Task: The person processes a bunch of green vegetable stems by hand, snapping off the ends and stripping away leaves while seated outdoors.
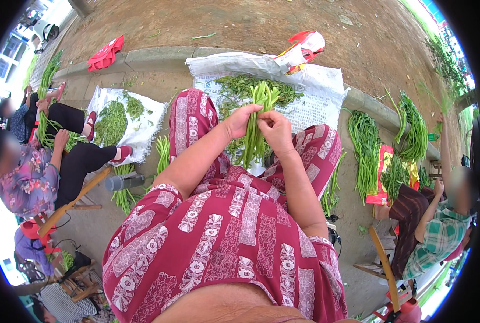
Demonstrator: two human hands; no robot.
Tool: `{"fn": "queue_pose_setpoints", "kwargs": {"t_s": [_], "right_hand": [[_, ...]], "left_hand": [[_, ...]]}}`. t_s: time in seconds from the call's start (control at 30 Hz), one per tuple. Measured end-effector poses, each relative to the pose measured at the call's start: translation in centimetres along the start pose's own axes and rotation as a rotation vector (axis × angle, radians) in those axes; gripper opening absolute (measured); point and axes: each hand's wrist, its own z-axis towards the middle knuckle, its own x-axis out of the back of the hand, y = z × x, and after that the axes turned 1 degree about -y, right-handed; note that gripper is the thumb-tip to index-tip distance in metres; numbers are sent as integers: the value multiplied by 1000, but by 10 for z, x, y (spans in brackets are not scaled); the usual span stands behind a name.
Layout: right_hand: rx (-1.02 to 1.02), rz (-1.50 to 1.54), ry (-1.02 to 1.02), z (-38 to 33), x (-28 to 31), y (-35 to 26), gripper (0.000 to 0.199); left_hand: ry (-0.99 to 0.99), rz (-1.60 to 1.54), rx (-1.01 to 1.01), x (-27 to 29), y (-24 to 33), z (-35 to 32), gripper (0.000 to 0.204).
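Note:
A bundle of light green vegetable stems [262,98] stands up between my knees, its lower ends hanging over the sheet. My left hand [241,120] is wrapped round it from the left. Against the bundle's right side, my right hand [276,131] has thumb and fingertips pressed together; whether a stem is pinched there is hidden. Beneath and beyond my hands, a heap of plucked green leaves [283,91] covers part of a white woven plastic sheet [320,102].
A red and white bag [303,49] lies on the sheet's far edge, by a low kerb [159,55]. Leafy bunches [362,148] lie to the right. People sit on both sides, the left one [27,172] beside another leaf-covered sheet [146,126]. A grey cylinder [122,182] is near my left leg.

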Motion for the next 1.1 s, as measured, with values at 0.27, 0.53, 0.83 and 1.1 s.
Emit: {"fn": "queue_pose_setpoints", "kwargs": {"t_s": [0.27, 0.53, 0.83, 1.1], "right_hand": [[-134, -49, 37, 1, -1, 1, 14], [-298, 178, 70, 4, 0, 4, 19], [-3, -109, 138, 2, -8, 7, 15], [-149, -194, 134, 7, -2, 11, 21]], "left_hand": [[-99, -74, -49, -1, 0, 1, 43], [-176, -57, -83, -3, 2, -4, 45], [-45, -56, -77, -11, 0, -5, 42], [-63, 199, -103, -14, -7, -9, 29]]}}
